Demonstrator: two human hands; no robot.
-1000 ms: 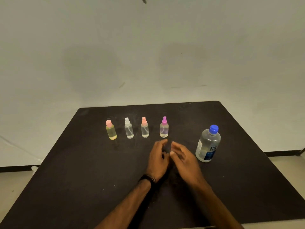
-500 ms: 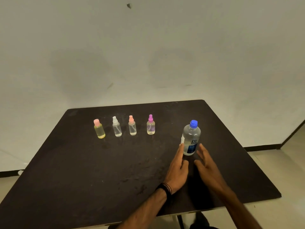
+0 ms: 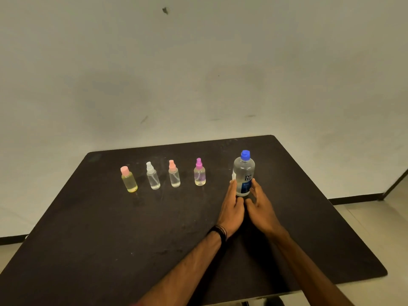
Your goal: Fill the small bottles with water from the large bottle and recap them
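At the black table's (image 3: 88, 228) two o'clock, the clear large plastic bottle with a blue cap (image 3: 244, 173) stands upright between left hand (image 3: 231, 206) and right hand (image 3: 261, 208), fingers straight and apart flanking its base, seemingly ready to lift it toward four capped small bottles (image 3: 164, 176) at eleven

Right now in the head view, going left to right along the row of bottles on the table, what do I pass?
Yellow bottle with pink cap → clear bottle with white sprayer → clear bottle with peach sprayer → bottle with magenta sprayer → large bottle with blue cap, flanked by the left hand and right hand.
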